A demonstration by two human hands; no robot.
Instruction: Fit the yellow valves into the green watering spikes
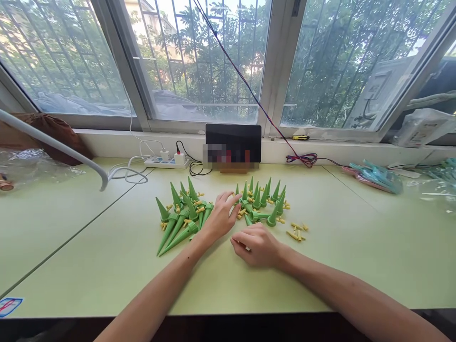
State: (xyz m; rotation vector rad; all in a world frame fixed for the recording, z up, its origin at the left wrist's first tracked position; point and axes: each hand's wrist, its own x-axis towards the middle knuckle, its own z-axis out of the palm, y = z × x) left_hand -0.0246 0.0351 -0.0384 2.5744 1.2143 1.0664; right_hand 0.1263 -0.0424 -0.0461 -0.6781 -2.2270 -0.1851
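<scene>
My left hand (223, 213) reaches over the table between two clusters of green plastic cone spikes, its fingers stretched toward the right-hand cluster (262, 199). Its fingertips are close to a green spike there; contact is unclear. Nearer to me, my right hand (257, 244) is closed with curled fingers, and what they may hold is hidden. Left of my left hand is the other cluster of spikes (183, 213), some upright and several lying with points toward me. Small yellow T-shaped valves lie among both clusters. A loose group of yellow valves (297, 232) rests to the right.
A dark-screened tablet (233, 145) stands at the back below the window. Left of it are a white power strip (167, 162) and cables. A white curved tube (53, 145) crosses the left side. Teal plastic packages (377, 175) lie at the right, near a dark cable bundle (302, 159).
</scene>
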